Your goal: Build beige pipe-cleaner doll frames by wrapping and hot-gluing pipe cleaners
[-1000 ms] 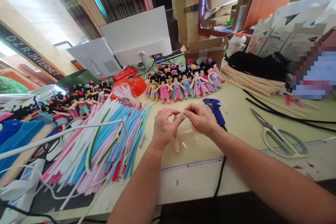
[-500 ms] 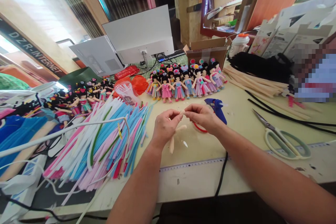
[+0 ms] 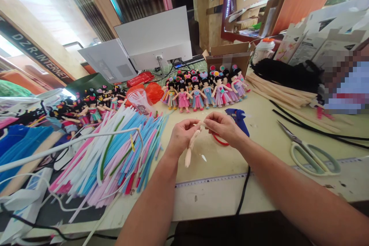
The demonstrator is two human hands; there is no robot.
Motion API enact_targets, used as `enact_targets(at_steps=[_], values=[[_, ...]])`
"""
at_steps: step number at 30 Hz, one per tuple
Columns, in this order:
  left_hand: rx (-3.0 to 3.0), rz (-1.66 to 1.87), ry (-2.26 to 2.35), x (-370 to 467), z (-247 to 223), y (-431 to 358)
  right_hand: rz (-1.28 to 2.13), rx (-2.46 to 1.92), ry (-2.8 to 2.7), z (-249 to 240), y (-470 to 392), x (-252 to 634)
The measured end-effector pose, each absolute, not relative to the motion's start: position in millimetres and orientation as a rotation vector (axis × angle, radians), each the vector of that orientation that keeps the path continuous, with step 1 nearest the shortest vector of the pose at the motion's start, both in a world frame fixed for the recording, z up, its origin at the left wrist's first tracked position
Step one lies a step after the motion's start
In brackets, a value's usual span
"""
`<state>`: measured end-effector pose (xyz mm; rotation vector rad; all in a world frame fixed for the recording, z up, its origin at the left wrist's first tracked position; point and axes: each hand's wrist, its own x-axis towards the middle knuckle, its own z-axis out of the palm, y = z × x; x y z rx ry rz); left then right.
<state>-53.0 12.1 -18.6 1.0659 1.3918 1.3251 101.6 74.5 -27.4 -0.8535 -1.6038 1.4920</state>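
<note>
Fingers and thumb of my left hand [image 3: 183,135] pinch a beige fuzzy pipe cleaner piece [image 3: 189,155], whose bent lengths hang below toward the table. Close beside it, my right hand [image 3: 219,126] is closed with its fingertips at the upper end of the same piece. The fingertips partly hide that end. Behind my right hand lies a blue glue gun [image 3: 239,121], with a red curved part [image 3: 220,140] showing under the wrist. A small white scrap [image 3: 204,158] rests on the table below my hands.
Several finished pipe cleaner dolls [image 3: 197,94] stand at the back. Coloured pipe cleaners [image 3: 115,153] are heaped on the left. Scissors [image 3: 309,155] lie on the right, near beige pipe cleaners [image 3: 285,86] and black ones [image 3: 288,73]. A ruler strip [image 3: 213,178] runs along the front.
The hanging lengths of the beige piece have swung closer together, and one now hangs lower. My right fingertips have shifted slightly to the right, away from my left ones.
</note>
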Motion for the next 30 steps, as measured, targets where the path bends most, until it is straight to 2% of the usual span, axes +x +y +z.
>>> enact_targets(at_steps=[6,11,13,18,23,30], values=[[0.867,1.392,1.217,-65.5,-14.9,16.8,1.061,-1.082,-1.902,-16.0,63.9,118.0],[0.849,1.380,1.155,-70.7,-8.1,19.2,1.105,-1.054,-2.173,-6.2,42.5,170.8],[0.835,1.388,1.100,-69.2,-7.8,18.2,1.066,-1.185,-2.196,-10.6,46.3,193.8],[0.715,1.338,1.008,-64.1,-10.0,15.0,0.535,-1.525,-2.051,-27.7,80.7,217.1],[0.631,1.294,0.955,-67.1,-12.4,17.4,0.404,-1.583,-2.197,-19.1,87.2,234.4],[0.607,1.247,0.907,-64.9,-12.9,18.0,0.232,-2.147,-2.268,-20.0,54.1,316.3]])
